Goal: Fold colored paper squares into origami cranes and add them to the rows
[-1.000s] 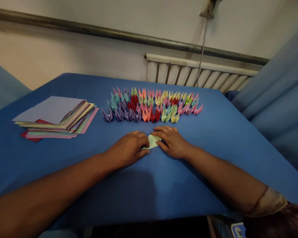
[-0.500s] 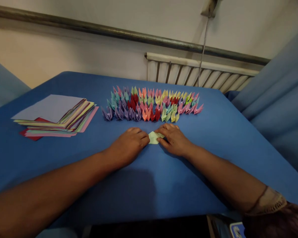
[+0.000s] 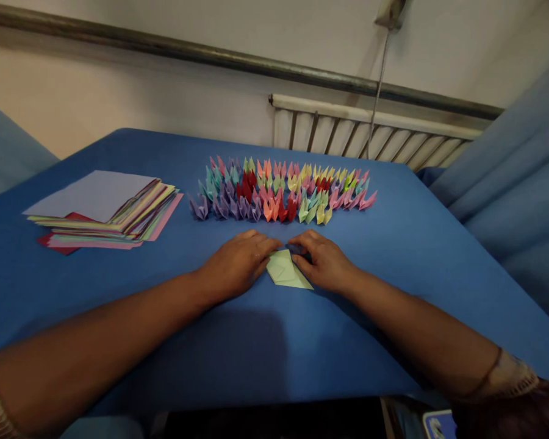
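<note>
A pale green folded paper [image 3: 284, 271] lies on the blue table [image 3: 393, 256] between my hands. My left hand [image 3: 238, 263] rests palm down at its left edge, fingertips pressing the paper's top corner. My right hand [image 3: 322, 261] lies at its right edge, fingers curled down onto the same top corner. The paper's lower point sticks out toward me, uncovered. Just beyond my hands stand rows of several small folded paper figures [image 3: 281, 190] in purple, red, pink, yellow and green.
A stack of flat coloured paper sheets [image 3: 105, 210] lies at the left of the table. A radiator [image 3: 370, 137] and a metal pipe [image 3: 210, 58] run along the wall behind. Blue fabric [image 3: 516, 177] hangs at the right.
The green paper now shows more of itself, its lower point spread toward me. Both hands shifted slightly, fingertips meeting at the paper's top corner.
</note>
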{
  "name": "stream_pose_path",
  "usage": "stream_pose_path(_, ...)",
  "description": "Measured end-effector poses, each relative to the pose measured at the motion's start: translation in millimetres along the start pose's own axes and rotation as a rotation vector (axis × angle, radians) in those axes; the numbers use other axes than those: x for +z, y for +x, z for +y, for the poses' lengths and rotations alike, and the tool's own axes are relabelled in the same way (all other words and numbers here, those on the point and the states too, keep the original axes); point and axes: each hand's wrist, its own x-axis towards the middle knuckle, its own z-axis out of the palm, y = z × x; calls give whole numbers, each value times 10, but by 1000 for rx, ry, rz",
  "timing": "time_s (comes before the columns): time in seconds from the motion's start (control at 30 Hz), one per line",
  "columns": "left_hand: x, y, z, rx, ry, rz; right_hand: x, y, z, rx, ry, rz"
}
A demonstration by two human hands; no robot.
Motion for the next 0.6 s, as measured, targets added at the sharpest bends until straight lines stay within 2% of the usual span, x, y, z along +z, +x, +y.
stream_pose_path(0.13,-33,-31,14,73,31,-62,32,5,82,-213,61,-64)
stream_pose_path(0.23,-78,-54,65,86,30,-115,22,-3,102,-312,61,-121)
stream_pose_path(0.43,-80,-84,168,129,4,-138,-57,-1,90,-291,61,-202)
stream_pose_path(0.6,-37,-72,124,157,171,-114,-97,-7,58,-257,2,-213)
